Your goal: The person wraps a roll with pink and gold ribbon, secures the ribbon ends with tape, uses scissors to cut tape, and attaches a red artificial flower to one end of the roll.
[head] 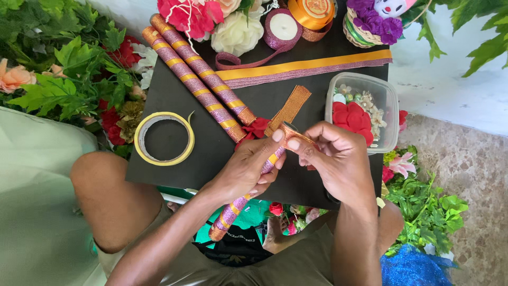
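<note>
My left hand [248, 167] is wrapped shut around 1 decorated stick [238, 204], a pink glitter rod banded in gold, its long axis running from about 7 o'clock near my lap up toward 1 o'clock, where its upper end is hidden between my hands. My right hand [338, 161] sits just at 3 o'clock of the left, fingers pinched closed on a strip of copper glitter ribbon [290, 112] that trails away toward 12 o'clock over the black board [159, 95]. Both thumbs meet at the stick's upper end, so the ribbon touches it there. 2 finished sticks [198, 74] lie at 11 o'clock, well apart, parallel to each other. A tape roll [138, 139] rests at 9 o'clock.
</note>
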